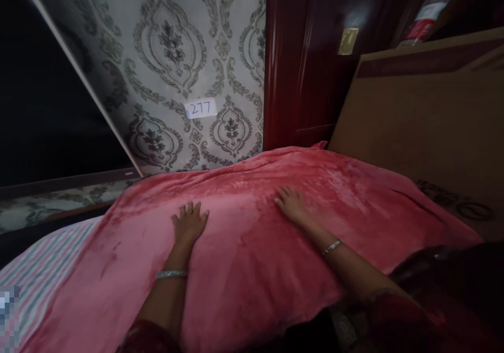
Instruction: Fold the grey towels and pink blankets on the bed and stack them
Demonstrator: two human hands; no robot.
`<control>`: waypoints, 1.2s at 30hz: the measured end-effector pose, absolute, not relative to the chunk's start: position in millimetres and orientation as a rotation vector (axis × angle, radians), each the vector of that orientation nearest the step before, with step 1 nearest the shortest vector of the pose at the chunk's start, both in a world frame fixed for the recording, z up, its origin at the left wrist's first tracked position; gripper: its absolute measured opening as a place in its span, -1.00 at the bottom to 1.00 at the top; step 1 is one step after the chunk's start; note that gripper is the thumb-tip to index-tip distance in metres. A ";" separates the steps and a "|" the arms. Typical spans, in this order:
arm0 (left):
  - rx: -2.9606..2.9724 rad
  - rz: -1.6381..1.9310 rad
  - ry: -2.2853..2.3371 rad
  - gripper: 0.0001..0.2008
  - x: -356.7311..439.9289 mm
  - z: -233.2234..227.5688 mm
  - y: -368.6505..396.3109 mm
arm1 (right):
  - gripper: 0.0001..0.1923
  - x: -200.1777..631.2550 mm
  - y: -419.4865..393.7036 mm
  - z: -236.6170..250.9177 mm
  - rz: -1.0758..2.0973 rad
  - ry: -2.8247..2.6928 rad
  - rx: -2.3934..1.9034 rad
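A plush pink-red blanket (236,248) lies spread out before me, with brushed darker patches and low wrinkles in its pile. My left hand (189,222) rests palm down on its paler left part, fingers spread. Farther right, my right hand (292,205) lies flat on the redder part near the far side, its fingers stretched out. Neither hand grips the cloth. Each wrist wears a silvery bracelet. From under the blanket's left edge shows a striped cloth (51,266) in white, grey and pink.
A patterned wallpapered wall (173,75) with a paper marked 277 (201,108) rises behind the blanket. To the right are a dark red wooden panel (303,59) and a large cardboard box (425,127), with a plastic bottle (427,17) above. A dark screen (51,96) stands left.
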State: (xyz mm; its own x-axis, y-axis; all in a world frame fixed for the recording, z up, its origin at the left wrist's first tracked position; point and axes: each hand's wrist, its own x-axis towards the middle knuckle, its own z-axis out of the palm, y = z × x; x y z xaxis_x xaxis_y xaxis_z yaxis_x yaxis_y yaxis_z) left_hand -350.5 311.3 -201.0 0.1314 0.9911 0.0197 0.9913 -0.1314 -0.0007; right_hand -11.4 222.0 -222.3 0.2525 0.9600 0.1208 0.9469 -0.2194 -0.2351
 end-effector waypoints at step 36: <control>-2.339 0.015 -2.051 -0.34 -350.5 -197.2 317.4 | -0.36 -5.6 249.1 -211.4 0.165 -1.975 -2.180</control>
